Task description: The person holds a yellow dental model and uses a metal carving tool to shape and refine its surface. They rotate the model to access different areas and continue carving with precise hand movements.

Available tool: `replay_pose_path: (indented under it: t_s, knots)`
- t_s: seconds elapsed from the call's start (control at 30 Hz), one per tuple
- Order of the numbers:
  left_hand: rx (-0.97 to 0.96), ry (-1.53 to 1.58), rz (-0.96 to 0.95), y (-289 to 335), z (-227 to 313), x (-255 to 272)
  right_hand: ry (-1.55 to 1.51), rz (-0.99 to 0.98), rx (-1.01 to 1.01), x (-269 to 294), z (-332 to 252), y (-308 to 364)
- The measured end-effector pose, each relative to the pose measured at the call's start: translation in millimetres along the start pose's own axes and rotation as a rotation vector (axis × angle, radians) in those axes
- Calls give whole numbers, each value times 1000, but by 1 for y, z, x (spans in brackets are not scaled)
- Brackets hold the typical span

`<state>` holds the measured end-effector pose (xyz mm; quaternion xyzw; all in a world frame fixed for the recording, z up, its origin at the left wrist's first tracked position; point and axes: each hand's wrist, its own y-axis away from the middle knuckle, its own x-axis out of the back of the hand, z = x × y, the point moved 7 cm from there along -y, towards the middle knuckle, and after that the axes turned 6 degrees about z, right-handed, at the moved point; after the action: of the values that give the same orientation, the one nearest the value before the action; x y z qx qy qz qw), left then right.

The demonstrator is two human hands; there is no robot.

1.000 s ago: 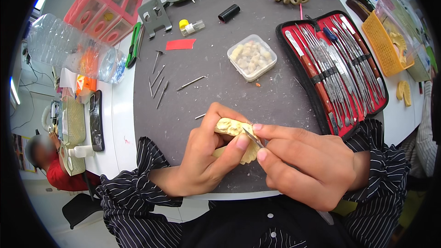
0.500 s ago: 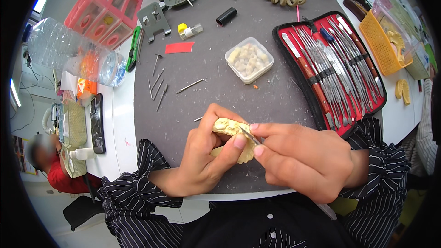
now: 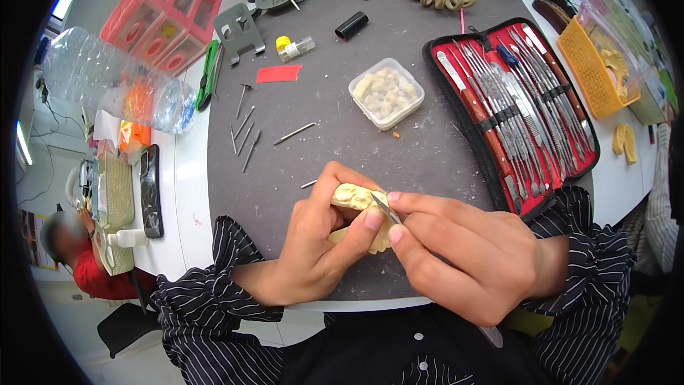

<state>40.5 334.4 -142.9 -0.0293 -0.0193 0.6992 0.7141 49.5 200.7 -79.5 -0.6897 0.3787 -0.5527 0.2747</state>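
Observation:
My left hand [image 3: 311, 244] is wrapped round a pale yellow plaster dental cast [image 3: 352, 197], with the thumb along its near side. A slim metal carving knife [image 3: 385, 209] is pinched between the thumb and forefinger of my right hand [image 3: 474, 251]. Its pointed tip meets the cast close to my left thumb. The tool's broad far end sticks out below the right palm. My fingers cover much of the cast, and its lower part shows beneath the left thumb.
Beyond my hands stands a clear box [image 3: 387, 94] of small tooth-like pieces. An unzipped case [image 3: 509, 110] of metal instruments lies to the right. Several burs [image 3: 251, 151] are at left, near a red strip [image 3: 278, 74]. A person [image 3: 89, 257] sits far left.
My right hand has shifted slightly down and tilted, so the tool's angle has changed and its far end shows more. My left hand and the cast are nearly still.

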Motion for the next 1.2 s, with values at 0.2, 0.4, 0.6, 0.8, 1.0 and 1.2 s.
replay_pose_path:
  t_s: [0.2,0.4,0.6,0.8,1.0,1.2]
  knots:
    - [16,29,-13,1,-2,0,-14,11,-33,1,2,-2]
    - [30,19,-34,1,0,0,-152,-37,-169,8,13,-3]
    - [-54,168,-121,-3,7,-5,-561,-15,-593,19,48,-1]
    - [-200,58,-81,-10,18,-1,-948,156,-1023,5,75,12]
    - [-387,-404,-33,-6,33,10,-1002,204,-1072,2,76,15]
    - [-408,-364,106,-6,34,17,-1139,87,-1037,-7,63,14]
